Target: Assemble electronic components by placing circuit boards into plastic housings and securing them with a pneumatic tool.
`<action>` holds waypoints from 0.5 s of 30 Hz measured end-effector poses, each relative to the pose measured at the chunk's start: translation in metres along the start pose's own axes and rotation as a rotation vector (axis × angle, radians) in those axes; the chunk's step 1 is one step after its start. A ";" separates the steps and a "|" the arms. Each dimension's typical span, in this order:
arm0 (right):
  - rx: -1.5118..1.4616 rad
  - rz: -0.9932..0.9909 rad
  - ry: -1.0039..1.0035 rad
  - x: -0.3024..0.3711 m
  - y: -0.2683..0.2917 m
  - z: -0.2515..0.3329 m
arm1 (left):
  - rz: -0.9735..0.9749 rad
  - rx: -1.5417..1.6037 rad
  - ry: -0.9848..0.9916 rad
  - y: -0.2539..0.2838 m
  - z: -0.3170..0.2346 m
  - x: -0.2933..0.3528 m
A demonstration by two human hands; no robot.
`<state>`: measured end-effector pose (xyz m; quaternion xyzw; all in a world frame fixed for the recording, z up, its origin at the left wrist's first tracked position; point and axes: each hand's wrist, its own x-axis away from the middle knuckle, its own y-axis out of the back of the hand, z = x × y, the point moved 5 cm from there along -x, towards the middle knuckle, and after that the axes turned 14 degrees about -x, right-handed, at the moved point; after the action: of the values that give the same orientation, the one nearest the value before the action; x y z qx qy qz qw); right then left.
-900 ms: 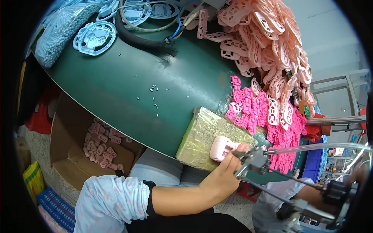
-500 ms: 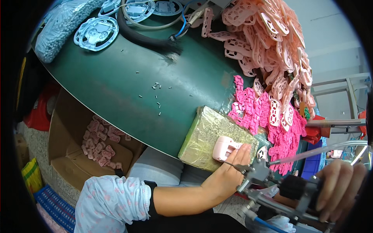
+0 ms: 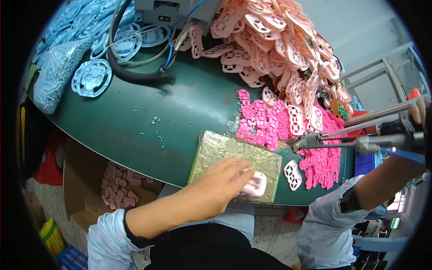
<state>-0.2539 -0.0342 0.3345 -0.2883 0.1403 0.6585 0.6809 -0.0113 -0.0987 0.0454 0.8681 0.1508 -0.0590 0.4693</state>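
Note:
My left hand (image 3: 220, 182) rests over a block (image 3: 211, 148) wrapped in clear yellowish tape. Its thumb and fingers close on a pale pink plastic casing (image 3: 256, 185) with a rectangular opening, which lies at the block's near right part. At the far right, my right hand (image 3: 418, 111) grips a hose-fed power screwdriver (image 3: 369, 143). The tool lies almost level, its metal nose pointing left over the pink parts, apart from the casing. Part of the right hand is cut off by the picture's dark rim.
Bright pink parts (image 3: 324, 166) and a tall heap of pale pink frames (image 3: 270, 40) line the right. Tiny metal pins (image 3: 155, 120) lie scattered mid-table. Blue discs (image 3: 92, 77) and a bag of blue beads (image 3: 63, 74) sit at left. Below stands a cardboard box (image 3: 85, 198) holding pink pieces.
The screwdriver has lifted away from the casing, up and right with my right hand. My left hand now covers the casing from the left, and the casing has turned. The view has shifted.

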 end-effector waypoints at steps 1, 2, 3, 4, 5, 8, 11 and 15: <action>0.113 -0.066 0.074 0.003 0.013 0.002 | 0.066 0.269 0.044 0.005 0.003 -0.003; 0.222 -0.130 0.147 0.005 0.024 -0.001 | 0.070 0.265 0.035 0.017 0.003 -0.004; 0.318 -0.175 0.097 0.011 0.030 -0.009 | 0.104 0.391 0.102 0.028 0.005 -0.004; 0.409 -0.222 0.045 0.016 0.034 -0.020 | 0.139 0.516 0.174 0.033 0.007 -0.004; 0.527 -0.339 0.110 0.024 0.036 -0.025 | 0.075 0.518 0.139 0.040 0.006 -0.003; 0.421 -0.355 0.015 0.032 0.048 -0.042 | 0.125 0.662 0.200 0.063 0.006 -0.002; 0.346 -0.462 0.061 0.041 0.068 -0.052 | 0.314 0.521 -0.023 0.093 0.017 0.019; 0.383 -0.417 0.074 0.024 0.047 -0.064 | 0.755 -0.031 0.251 0.136 0.048 0.109</action>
<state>-0.2854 -0.0532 0.2600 -0.2006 0.2245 0.4546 0.8383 0.1371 -0.1863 0.1003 0.8556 -0.1220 0.2267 0.4491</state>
